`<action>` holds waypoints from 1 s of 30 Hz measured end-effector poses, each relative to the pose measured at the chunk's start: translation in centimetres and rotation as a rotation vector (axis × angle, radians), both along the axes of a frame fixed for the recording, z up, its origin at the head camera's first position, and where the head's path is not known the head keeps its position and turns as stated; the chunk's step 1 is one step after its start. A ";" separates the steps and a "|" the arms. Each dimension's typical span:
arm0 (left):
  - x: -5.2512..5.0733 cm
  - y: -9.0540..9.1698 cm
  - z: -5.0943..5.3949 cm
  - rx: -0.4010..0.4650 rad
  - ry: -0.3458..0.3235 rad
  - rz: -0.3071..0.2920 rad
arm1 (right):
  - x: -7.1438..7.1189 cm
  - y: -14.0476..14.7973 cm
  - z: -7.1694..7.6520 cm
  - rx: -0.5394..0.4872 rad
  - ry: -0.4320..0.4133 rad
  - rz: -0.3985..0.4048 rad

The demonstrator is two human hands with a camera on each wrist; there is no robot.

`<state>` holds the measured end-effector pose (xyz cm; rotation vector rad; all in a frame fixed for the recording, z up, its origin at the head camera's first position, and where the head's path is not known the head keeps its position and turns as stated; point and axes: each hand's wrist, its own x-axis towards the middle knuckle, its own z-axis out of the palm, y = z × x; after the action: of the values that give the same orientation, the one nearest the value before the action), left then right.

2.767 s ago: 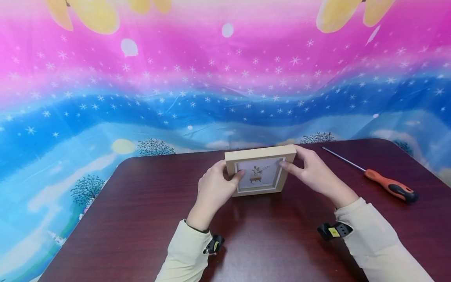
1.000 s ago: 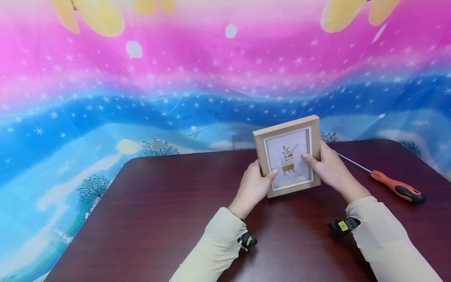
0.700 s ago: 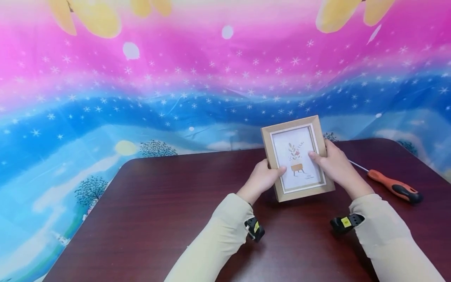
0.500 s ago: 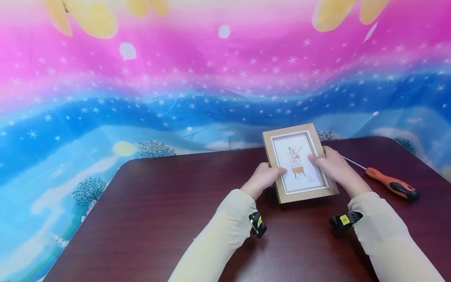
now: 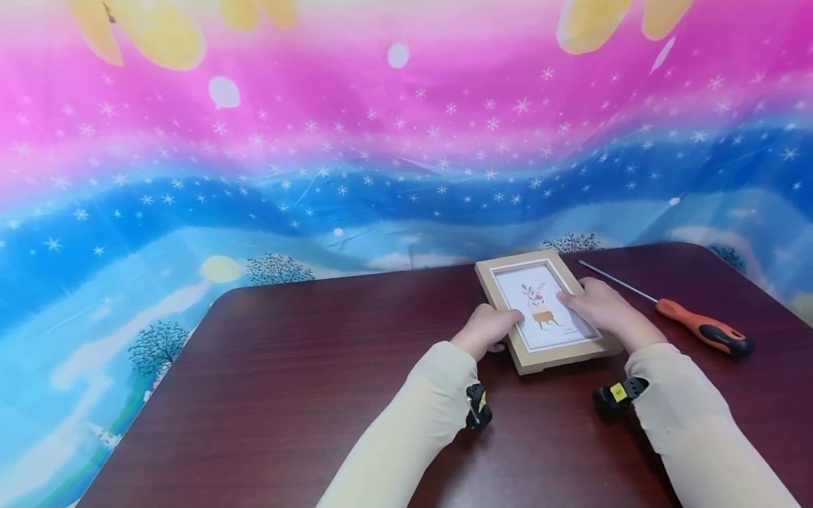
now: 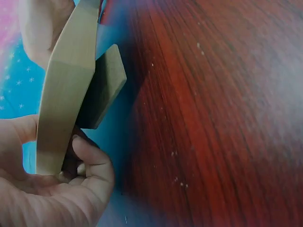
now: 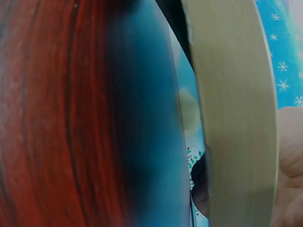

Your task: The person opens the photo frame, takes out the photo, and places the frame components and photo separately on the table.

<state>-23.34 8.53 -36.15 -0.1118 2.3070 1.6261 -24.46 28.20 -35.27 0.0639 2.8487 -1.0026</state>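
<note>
Both hands hold a picture frame (image 5: 554,337) with a light wooden border and a white inner edge, around a drawing of a potted plant. It leans far back, face up, over the table. My left hand (image 5: 484,330) grips the left side, thumb on the front. My right hand (image 5: 606,310) grips the opposite side, its thumb also on the front. In the left wrist view, fingers (image 6: 94,163) curl behind the frame's edge, below a grey stand (image 6: 108,82) projecting from its back. The right wrist view shows the frame's side (image 7: 239,109); most of the right hand is hidden there.
A screwdriver (image 5: 705,328) with an orange and black handle lies on the table to the right, its shaft pointing to the back edge. The dark red wooden table (image 5: 305,381) ends at a colourful hanging cloth (image 5: 381,162).
Upright and low at first, the frame was raised and moved right, then tipped back and lowered until its face turned upward. Both hands kept hold of its sides. The screwdriver stayed put.
</note>
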 end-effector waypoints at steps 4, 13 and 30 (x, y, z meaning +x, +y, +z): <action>0.0 0.1 0.0 0.053 -0.046 0.020 | -0.1 -0.2 0.0 0.022 0.027 -0.011; 0.0 0.2 -0.1 0.059 -0.072 0.038 | 0.0 -0.3 0.1 0.039 0.017 -0.035; 0.2 0.9 0.2 -0.008 -0.005 0.025 | 0.5 -0.4 0.4 0.133 0.048 -0.047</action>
<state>-23.10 9.38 -35.98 -0.1470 2.3171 1.6273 -23.91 27.76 -34.90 0.1215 2.9676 -0.8317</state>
